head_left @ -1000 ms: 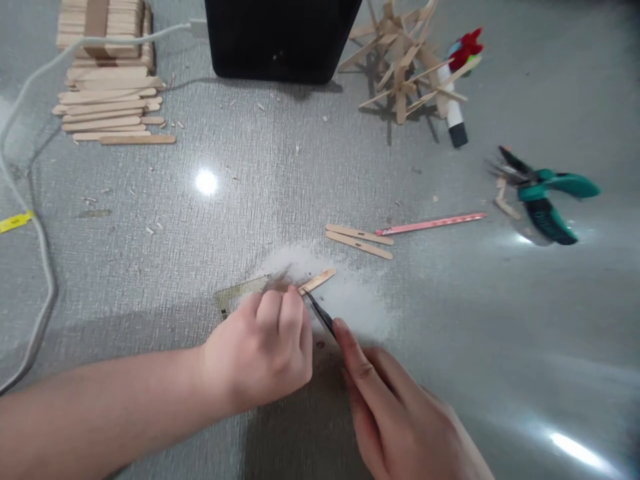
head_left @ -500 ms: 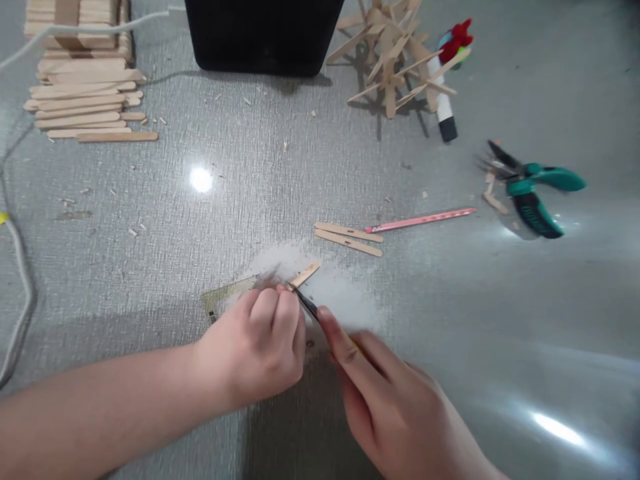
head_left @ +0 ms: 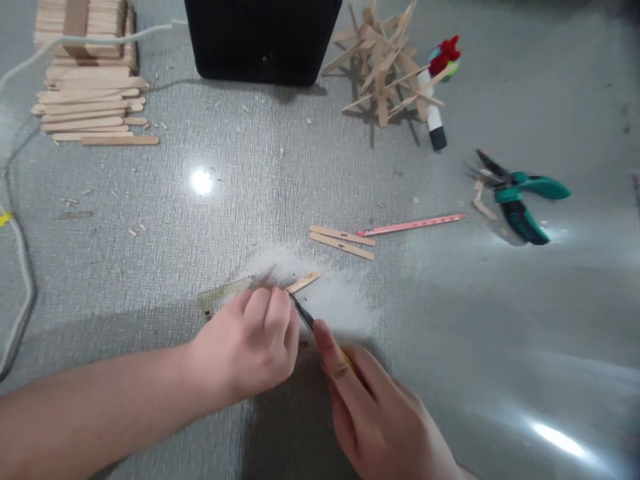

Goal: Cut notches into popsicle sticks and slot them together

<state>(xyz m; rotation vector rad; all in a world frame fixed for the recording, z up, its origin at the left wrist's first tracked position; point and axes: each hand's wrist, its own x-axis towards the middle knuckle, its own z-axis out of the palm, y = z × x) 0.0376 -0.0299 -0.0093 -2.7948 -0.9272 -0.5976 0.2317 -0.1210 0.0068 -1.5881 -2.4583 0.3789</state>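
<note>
In the head view, my left hand (head_left: 253, 340) is closed on a wooden craft stick (head_left: 304, 283); the stick's rounded end sticks out to the right, and the rest is hidden under the fingers. My right hand (head_left: 373, 407) grips a knife (head_left: 303, 312) with a dark, narrow blade and a bit of yellow handle showing. The blade's tip meets the stick close to my left fingers. Just beyond lie two more craft sticks (head_left: 343, 251), each with a small dark slot or mark at mid-length. Beneath my left hand is a thin, greenish see-through sheet (head_left: 223, 294).
White powder (head_left: 345, 300) covers the table around the work. A pink pencil (head_left: 413, 225) and green-handled pliers (head_left: 520, 200) lie to the right. Farther back are a structure of sticks (head_left: 383, 67), a white marker (head_left: 433, 120), a black box (head_left: 263, 40), stacked sticks (head_left: 90, 100) and a cable (head_left: 27, 280).
The whole view has shifted slightly. The craft stick in my left hand now lies at a flatter angle, with the blade still against it. Both grips are the same.
</note>
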